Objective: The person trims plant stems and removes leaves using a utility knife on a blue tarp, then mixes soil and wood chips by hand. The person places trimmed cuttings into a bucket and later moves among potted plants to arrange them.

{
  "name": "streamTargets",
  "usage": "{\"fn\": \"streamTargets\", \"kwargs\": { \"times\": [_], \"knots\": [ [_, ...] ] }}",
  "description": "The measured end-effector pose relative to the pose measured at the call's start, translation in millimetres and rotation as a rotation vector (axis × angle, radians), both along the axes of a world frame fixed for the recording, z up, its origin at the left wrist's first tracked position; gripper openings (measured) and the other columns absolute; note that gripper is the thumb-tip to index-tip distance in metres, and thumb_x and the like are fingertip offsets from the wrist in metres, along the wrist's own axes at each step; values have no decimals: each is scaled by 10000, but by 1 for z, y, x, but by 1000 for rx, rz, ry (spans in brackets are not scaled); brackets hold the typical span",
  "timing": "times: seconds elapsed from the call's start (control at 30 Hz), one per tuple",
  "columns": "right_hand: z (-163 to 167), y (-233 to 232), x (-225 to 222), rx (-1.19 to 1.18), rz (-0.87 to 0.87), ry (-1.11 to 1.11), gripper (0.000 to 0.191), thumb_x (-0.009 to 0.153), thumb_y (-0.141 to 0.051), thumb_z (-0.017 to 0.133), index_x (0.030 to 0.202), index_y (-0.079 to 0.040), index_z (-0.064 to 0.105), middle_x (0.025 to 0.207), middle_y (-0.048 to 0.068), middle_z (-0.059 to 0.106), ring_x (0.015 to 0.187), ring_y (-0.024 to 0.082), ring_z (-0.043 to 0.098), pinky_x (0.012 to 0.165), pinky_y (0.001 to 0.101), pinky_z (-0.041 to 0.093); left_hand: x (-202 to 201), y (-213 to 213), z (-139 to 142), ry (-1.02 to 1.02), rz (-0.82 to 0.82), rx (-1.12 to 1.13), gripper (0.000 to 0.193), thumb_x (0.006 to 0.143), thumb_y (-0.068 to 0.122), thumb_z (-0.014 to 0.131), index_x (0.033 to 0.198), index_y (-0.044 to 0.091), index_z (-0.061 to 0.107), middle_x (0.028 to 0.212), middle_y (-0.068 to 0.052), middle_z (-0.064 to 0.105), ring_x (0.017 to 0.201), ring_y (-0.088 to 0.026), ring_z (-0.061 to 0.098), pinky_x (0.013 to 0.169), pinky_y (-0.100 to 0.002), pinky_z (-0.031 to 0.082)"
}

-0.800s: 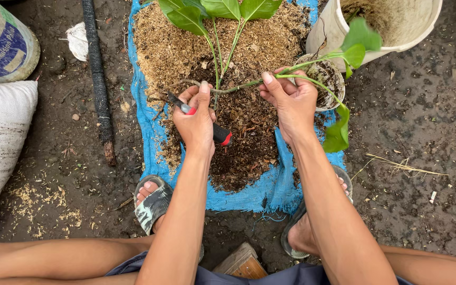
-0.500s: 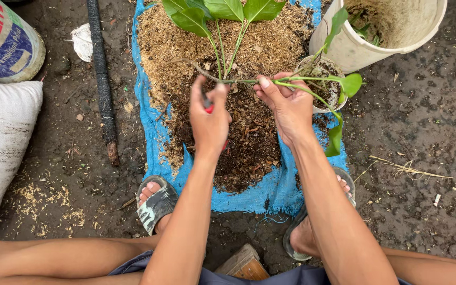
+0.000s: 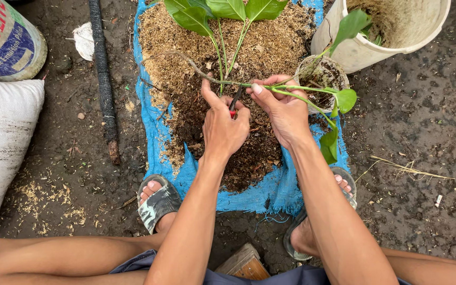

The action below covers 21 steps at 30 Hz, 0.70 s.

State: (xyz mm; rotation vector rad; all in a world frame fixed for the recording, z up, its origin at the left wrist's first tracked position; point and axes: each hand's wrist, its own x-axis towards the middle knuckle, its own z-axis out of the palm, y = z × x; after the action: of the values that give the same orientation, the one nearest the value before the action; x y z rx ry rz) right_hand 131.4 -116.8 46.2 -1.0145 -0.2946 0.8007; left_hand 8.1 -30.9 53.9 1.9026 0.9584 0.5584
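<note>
Left hand (image 3: 224, 126) now up at the vine stem (image 3: 291, 88), closed on red-handled snips (image 3: 233, 105), blade against stem; earlier lower on the soil pile. Cut looks under way. Right hand (image 3: 283, 113) pinching stem just beside the snips, same grip as before. Stem lying across soil heap on blue tarp (image 3: 157, 148). One small pot (image 3: 320, 76), one white bucket (image 3: 391, 31), two sandals.

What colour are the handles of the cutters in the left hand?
Red, with dark blades: the cutters peek from the left hand, in the head view.
</note>
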Motion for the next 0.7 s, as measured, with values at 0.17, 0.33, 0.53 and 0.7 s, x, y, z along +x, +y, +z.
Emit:
{"fn": "streamTargets", "kwargs": {
  "times": [0.17,0.33,0.53,0.7],
  "knots": [
    [-5,3,-4,28,2,-29,229,920,28,749,1067,-30,584,1125,169,721,991,233,744,866,344,636,-3,5,-7,-62,-55,-89,1017,849,257,532,1585,30,-131,913,-114,711,773,-294,698,732,-430,532],
    [-9,4,-7,29,-27,-111,226,919,57,748,1075,-7,599,1137,180,718,1014,234,737,919,352,633,-3,9,-12,-290,-149,-395,984,909,269,397,1635,151,-256,946,-142,620,748,-224,501,719,-390,450],
    [-11,3,-5,68,-92,-109,223,922,69,750,1095,11,622,1162,183,723,1046,223,716,958,343,620,-7,16,-3,-160,-256,-363,825,1051,366,384,1575,136,-210,1017,-50,675,792,-181,589,748,-361,521],
    [-10,3,0,101,-159,45,204,927,67,736,1083,5,621,1151,173,719,1016,224,723,920,334,620,-5,4,5,71,-216,-325,497,1133,419,406,1242,19,680,795,-90,640,748,-186,622,694,-374,508]
  ]
}}
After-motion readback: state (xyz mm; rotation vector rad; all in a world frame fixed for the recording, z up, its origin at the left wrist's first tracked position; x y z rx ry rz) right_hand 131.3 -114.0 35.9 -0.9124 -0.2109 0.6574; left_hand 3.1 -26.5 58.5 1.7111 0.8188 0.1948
